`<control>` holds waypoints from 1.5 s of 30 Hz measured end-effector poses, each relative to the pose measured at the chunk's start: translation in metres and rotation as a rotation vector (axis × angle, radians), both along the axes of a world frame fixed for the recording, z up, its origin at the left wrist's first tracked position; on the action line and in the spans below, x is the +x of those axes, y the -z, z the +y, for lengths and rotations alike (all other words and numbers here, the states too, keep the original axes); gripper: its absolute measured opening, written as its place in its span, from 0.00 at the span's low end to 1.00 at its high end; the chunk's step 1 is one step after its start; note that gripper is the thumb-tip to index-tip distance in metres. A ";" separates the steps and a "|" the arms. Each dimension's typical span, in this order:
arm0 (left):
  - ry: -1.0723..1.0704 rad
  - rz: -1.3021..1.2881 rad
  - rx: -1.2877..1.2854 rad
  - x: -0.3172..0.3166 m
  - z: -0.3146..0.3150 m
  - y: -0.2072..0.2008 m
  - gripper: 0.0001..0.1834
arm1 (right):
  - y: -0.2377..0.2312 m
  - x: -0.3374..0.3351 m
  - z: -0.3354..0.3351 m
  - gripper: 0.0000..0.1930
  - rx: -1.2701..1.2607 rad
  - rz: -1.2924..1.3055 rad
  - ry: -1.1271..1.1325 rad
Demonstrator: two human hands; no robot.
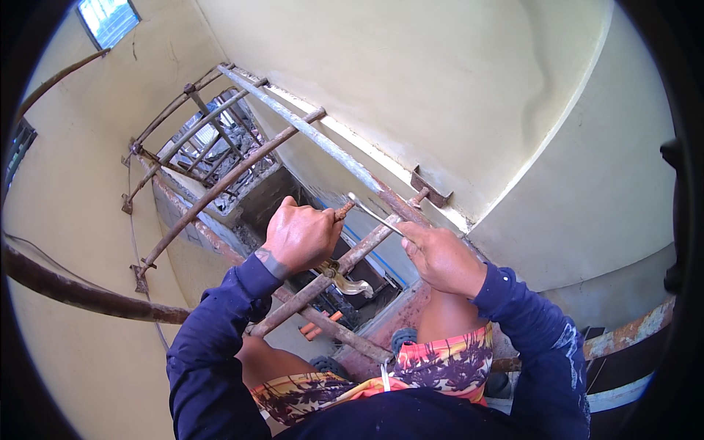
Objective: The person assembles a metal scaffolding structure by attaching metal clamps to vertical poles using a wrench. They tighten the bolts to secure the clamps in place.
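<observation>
A big cream wall (440,59) rises in front of a frame of rusty scaffold pipes (286,138). Many of the pipes look joined up already. The right hand (441,258) pinches a thin silver spanner (376,215). The left hand (299,236) is curled tight around a small rusty metal stub. A scaffold clamp (343,281) sits on the cross pipe (372,238), just below the left hand. Its curved flap hangs out, so closing and tightening it seems left to do. The stub (342,213) pokes out near the spanner's tip; I can't tell if they touch. Fingers hide most of the stub, maybe a bolt, and part of the clamp.
</observation>
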State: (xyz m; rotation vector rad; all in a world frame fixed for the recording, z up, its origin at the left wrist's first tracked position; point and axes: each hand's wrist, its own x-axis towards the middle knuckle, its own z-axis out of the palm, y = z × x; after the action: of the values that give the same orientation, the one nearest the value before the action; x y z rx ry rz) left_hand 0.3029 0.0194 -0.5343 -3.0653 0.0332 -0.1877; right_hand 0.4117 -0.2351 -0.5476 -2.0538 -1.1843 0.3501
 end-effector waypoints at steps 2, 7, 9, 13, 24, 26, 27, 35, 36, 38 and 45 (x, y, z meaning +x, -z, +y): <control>0.005 -0.027 -0.006 -0.006 0.004 0.001 0.18 | -0.016 -0.001 0.012 0.16 -0.109 -0.033 -0.089; -0.111 0.122 0.086 -0.016 0.010 0.002 0.18 | -0.033 -0.004 0.044 0.11 -0.290 -0.068 -0.298; -0.151 0.142 0.094 -0.017 0.013 0.007 0.18 | -0.034 -0.001 0.061 0.10 -0.302 -0.077 -0.391; -0.159 0.252 0.110 -0.016 0.018 0.027 0.16 | -0.040 0.004 0.098 0.09 -0.594 -0.004 -0.478; -0.192 0.179 -0.052 -0.047 0.026 0.080 0.22 | 0.032 -0.026 0.084 0.10 -0.258 -0.005 -0.334; -0.211 0.242 -0.089 -0.050 0.024 0.099 0.23 | 0.041 -0.031 0.083 0.10 -0.325 0.035 -0.313; -0.210 0.286 -0.118 -0.048 0.022 0.110 0.23 | 0.051 -0.029 0.084 0.10 -0.358 0.049 -0.311; -0.175 0.290 -0.193 -0.074 -0.005 0.191 0.21 | 0.137 -0.069 0.042 0.11 -0.386 0.194 -0.194; -0.144 0.287 -0.163 -0.079 -0.005 0.193 0.21 | 0.144 -0.080 0.039 0.11 -0.414 0.207 -0.156; -0.124 0.258 -0.126 -0.072 0.014 0.209 0.21 | 0.163 -0.083 0.055 0.11 -0.352 0.176 -0.110; 0.022 0.367 -0.133 -0.032 0.056 0.271 0.24 | 0.181 -0.063 0.110 0.13 -0.705 0.503 0.028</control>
State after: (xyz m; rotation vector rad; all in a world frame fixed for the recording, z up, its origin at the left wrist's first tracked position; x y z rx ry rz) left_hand 0.2708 0.0750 -0.8050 -3.1856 0.0766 0.3876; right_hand 0.3491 -0.1255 -0.7282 -2.3330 -0.7719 1.3348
